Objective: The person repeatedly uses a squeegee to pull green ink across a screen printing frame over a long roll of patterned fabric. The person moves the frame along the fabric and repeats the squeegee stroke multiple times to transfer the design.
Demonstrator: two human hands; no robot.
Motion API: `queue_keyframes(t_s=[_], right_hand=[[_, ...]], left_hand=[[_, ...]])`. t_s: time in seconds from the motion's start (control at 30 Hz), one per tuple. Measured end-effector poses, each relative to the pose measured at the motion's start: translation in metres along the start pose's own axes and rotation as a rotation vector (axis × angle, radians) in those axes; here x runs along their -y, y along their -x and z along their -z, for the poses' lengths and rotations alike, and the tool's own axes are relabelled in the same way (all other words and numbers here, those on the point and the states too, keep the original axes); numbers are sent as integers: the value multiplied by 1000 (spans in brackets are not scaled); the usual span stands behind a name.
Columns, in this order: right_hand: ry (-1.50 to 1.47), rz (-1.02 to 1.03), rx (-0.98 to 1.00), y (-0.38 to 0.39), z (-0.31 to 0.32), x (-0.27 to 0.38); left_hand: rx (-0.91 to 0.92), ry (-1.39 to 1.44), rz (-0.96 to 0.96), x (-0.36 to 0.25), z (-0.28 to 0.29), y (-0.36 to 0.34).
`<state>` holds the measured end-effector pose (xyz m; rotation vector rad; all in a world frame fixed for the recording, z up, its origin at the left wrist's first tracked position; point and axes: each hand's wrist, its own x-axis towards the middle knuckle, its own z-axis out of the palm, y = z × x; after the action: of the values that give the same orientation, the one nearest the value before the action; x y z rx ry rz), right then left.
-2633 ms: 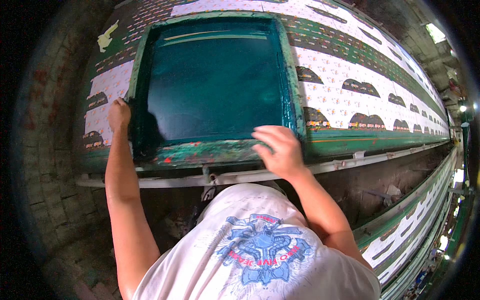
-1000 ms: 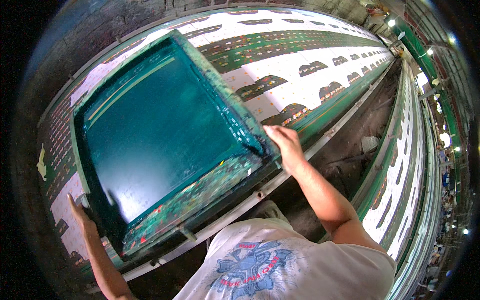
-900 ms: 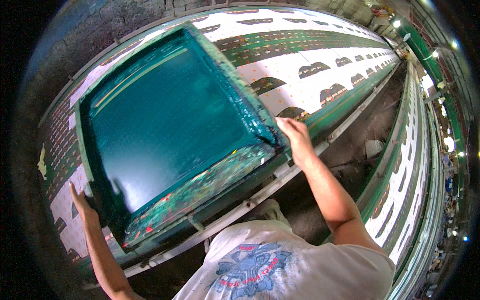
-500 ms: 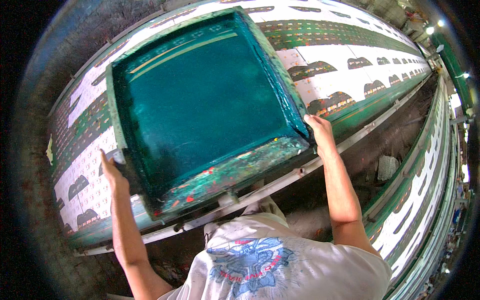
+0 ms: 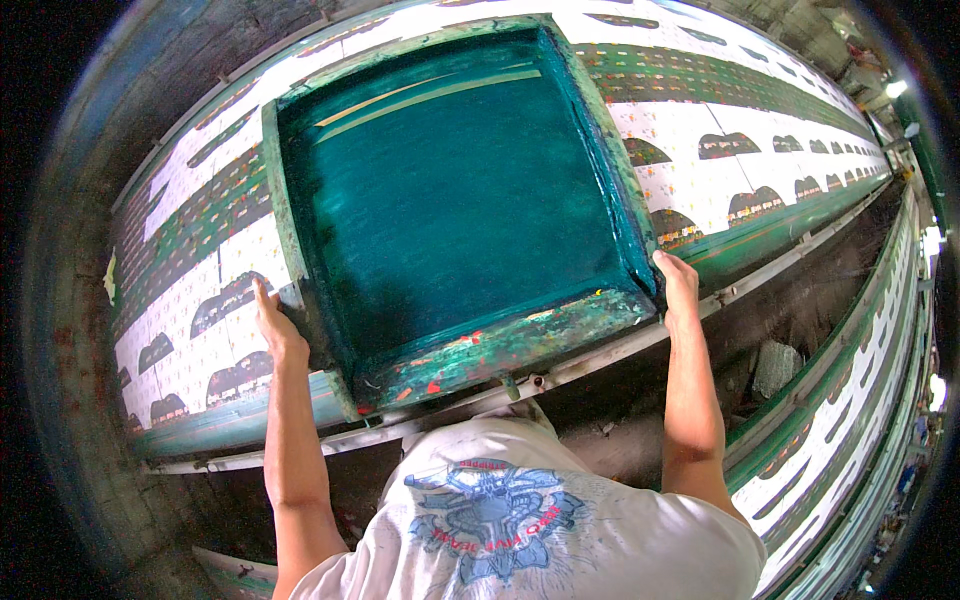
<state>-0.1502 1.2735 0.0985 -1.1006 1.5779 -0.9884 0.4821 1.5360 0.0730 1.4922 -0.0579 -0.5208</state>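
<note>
A screen-printing frame [image 5: 520, 335] with teal mesh and a paint-stained wooden rim spans the middle of the view, over a long printing table. At its left side is my left hand [image 5: 283, 325], closed on the rim; one finger points up along the outside and the others are partly hidden. My right hand [image 5: 680, 288] grips the near right corner, thumb on top, its other fingers out of sight beneath. Pale strips [image 5: 430, 100] run across the mesh near the far rim. White printed fabric [image 5: 190, 325] with dark scalloped shapes lies around the frame.
A metal rail [image 5: 735, 292] runs along the table's near edge, between my body and the table. Behind me to the right stands a second long table [image 5: 830, 440] with similar printed fabric. A pale block [image 5: 777, 368] lies in the aisle between them.
The frame has shifted right along the table with both hands still on it. More dark printed shapes now show on the fabric to its left.
</note>
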Motion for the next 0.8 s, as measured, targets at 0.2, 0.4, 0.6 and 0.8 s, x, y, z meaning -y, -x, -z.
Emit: queue_keyframes(t_s=[0.2, 0.4, 0.6, 0.8], right_hand=[[-7, -22, 18, -4, 8, 11], [152, 50, 69, -24, 19, -14], [897, 649, -18, 9, -2, -6], [708, 1092, 852, 132, -73, 37]], left_hand=[[-72, -61, -78, 0, -25, 22], [-143, -225, -107, -4, -42, 33], [-83, -376, -34, 20, -23, 4], [-105, -375, 31, 26, -32, 5]])
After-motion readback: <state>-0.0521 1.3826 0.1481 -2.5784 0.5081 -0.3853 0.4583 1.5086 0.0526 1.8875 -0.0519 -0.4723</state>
